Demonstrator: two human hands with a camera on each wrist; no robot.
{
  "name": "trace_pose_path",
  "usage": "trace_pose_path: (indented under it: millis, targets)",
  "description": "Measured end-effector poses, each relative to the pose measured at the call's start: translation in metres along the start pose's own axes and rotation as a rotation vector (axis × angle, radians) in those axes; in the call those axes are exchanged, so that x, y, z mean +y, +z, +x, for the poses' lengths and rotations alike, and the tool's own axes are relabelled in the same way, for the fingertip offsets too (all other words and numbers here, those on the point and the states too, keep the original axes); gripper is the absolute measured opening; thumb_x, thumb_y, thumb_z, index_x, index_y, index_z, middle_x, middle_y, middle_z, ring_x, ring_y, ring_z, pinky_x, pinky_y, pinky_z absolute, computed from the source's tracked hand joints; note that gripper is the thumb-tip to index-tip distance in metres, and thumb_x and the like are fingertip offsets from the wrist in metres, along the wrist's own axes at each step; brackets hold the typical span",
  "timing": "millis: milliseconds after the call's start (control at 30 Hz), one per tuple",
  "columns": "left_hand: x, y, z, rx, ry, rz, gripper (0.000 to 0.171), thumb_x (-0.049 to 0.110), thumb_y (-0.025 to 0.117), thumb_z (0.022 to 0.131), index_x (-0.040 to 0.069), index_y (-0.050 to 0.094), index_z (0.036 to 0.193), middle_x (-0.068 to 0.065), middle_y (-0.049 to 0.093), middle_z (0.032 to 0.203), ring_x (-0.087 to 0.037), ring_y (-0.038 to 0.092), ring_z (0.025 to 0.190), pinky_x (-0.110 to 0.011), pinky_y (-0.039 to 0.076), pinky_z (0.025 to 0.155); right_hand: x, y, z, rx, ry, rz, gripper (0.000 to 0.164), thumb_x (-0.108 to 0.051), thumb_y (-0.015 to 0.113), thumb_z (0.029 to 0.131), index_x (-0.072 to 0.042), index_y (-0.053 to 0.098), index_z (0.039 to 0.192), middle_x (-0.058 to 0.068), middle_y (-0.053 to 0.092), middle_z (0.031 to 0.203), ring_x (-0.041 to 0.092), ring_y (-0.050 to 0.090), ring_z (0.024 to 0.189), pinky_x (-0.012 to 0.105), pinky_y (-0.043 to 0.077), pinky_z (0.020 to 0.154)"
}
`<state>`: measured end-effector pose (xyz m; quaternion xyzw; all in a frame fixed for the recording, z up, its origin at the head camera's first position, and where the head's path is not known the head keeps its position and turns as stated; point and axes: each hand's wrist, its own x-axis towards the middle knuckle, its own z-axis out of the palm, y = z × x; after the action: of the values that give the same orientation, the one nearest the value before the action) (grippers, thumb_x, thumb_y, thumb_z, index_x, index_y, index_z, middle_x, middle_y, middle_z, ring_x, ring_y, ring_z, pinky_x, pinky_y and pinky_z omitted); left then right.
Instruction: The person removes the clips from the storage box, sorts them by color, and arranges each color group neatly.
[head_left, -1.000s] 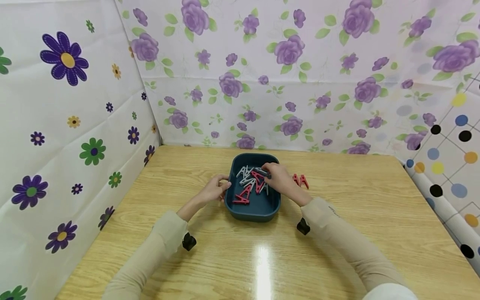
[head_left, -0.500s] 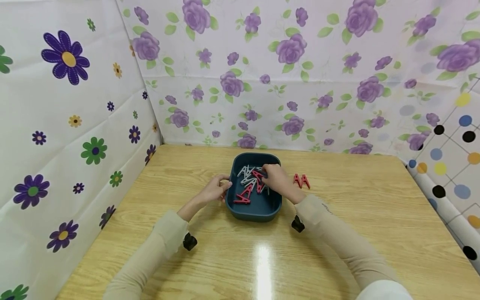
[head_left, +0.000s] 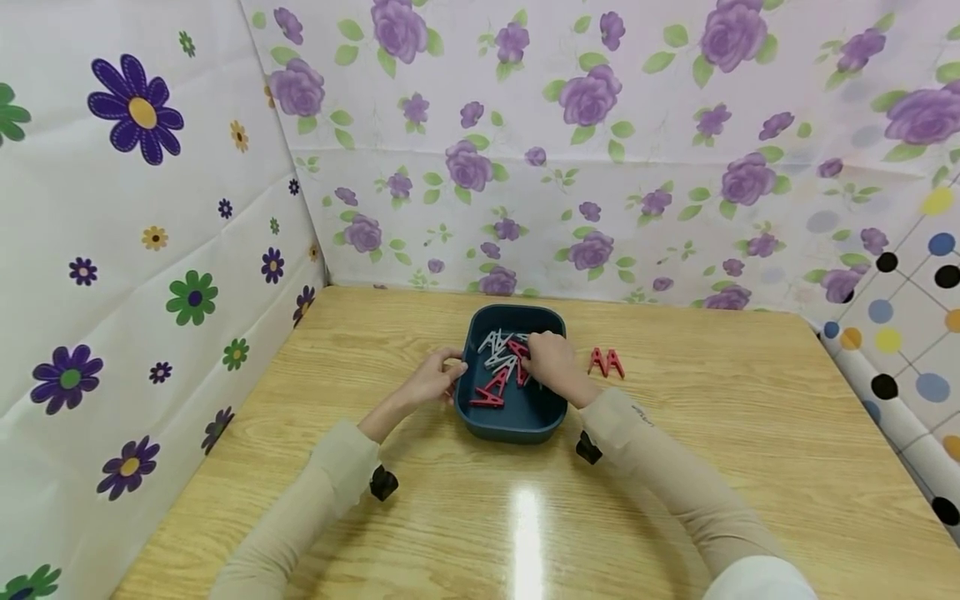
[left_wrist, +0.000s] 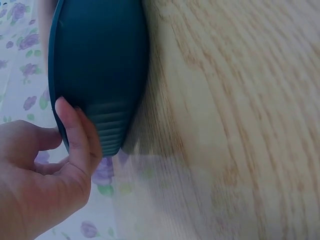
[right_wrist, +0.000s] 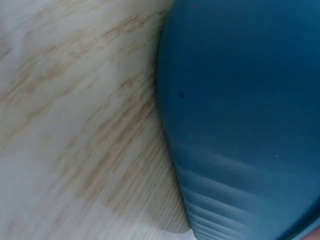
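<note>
A dark teal plastic bin (head_left: 513, 434) stands on the table with several clothespins inside, white clothespins (head_left: 495, 342) and red clothespins (head_left: 487, 398). My left hand (head_left: 429, 382) grips the bin's left rim; in the left wrist view the fingers of that hand (left_wrist: 55, 175) lie on the outer wall, with the thumb at the rim. My right hand (head_left: 553, 362) reaches down over the right rim into the bin, beside the clothespins. Its fingertips are hidden, and I cannot tell whether they hold a clothespin. The right wrist view shows mostly the bin's outer wall (right_wrist: 240, 125).
Two red clothespins (head_left: 615, 363) stand on the wooden table (head_left: 712, 400) just right of the bin. A floral sheet (head_left: 525, 192) hangs behind the table, with patterned sheets at the left and right sides.
My right hand has gone lower into the bin, and the dark grey clothespin seen at its fingers a second ago is now out of sight. The left hand keeps its grip on the rim.
</note>
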<state>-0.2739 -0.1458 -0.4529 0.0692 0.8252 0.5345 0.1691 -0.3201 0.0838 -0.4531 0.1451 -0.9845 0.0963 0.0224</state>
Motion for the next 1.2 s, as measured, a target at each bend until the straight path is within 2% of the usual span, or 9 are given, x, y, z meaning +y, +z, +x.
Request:
trace_pose_path:
  millis: [200, 400, 667, 967, 1200]
  targets:
    - [-0.0001, 0.0002, -0.0001, -0.007, 0.007, -0.01, 0.04, 0.018, 0.043, 0.105, 0.0, 0.039, 0.14, -0.009, 0.061, 0.073, -0.016, 0.054, 0.054, -0.037, 0.052, 0.055, -0.0021, 0.0027, -0.0003, 0.032, -0.025, -0.053, 0.029, -0.024, 0.068, 0.09, -0.01, 0.061, 0.065, 0.003, 0.051, 0.056, 0.017, 0.05, 0.048, 0.026, 0.034, 0.04]
    - [0.001, 0.0011, -0.0016, -0.012, 0.007, 0.005, 0.041, 0.019, 0.042, 0.105, 0.0, 0.039, 0.142, -0.007, 0.061, 0.074, -0.016, 0.055, 0.055, -0.04, 0.053, 0.059, -0.0011, 0.0077, 0.0008, 0.052, -0.032, -0.074, 0.037, -0.025, 0.068, 0.09, -0.012, 0.055, 0.057, 0.002, 0.05, 0.054, 0.016, 0.049, 0.047, 0.026, 0.032, 0.039]
    - [0.0005, 0.0006, -0.0016, -0.006, -0.009, -0.004, 0.042, 0.021, 0.042, 0.105, 0.001, 0.038, 0.142, -0.004, 0.059, 0.073, -0.017, 0.054, 0.057, -0.039, 0.053, 0.059, -0.0014, 0.0081, 0.0025, 0.039, -0.022, -0.081, 0.038, -0.029, 0.07, 0.089, -0.013, 0.055, 0.057, 0.003, 0.053, 0.055, 0.016, 0.051, 0.047, 0.026, 0.035, 0.039]
    - [0.0007, 0.0015, -0.0008, -0.009, -0.021, -0.008, 0.042, 0.02, 0.041, 0.105, 0.002, 0.038, 0.143, -0.005, 0.058, 0.072, -0.017, 0.054, 0.057, -0.039, 0.053, 0.059, -0.0015, 0.007, 0.0039, 0.054, 0.0, -0.028, 0.039, -0.026, 0.071, 0.088, -0.013, 0.052, 0.056, 0.004, 0.052, 0.057, 0.018, 0.051, 0.049, 0.028, 0.034, 0.04]
    - [0.0019, 0.0012, -0.0009, -0.009, -0.026, -0.007, 0.04, 0.02, 0.041, 0.105, 0.003, 0.039, 0.142, -0.005, 0.06, 0.074, -0.018, 0.055, 0.058, -0.039, 0.053, 0.06, -0.0011, 0.0028, 0.003, 0.091, -0.014, 0.018, 0.043, -0.025, 0.071, 0.087, -0.014, 0.047, 0.054, 0.0, 0.04, 0.051, 0.017, 0.047, 0.045, 0.026, 0.028, 0.039]
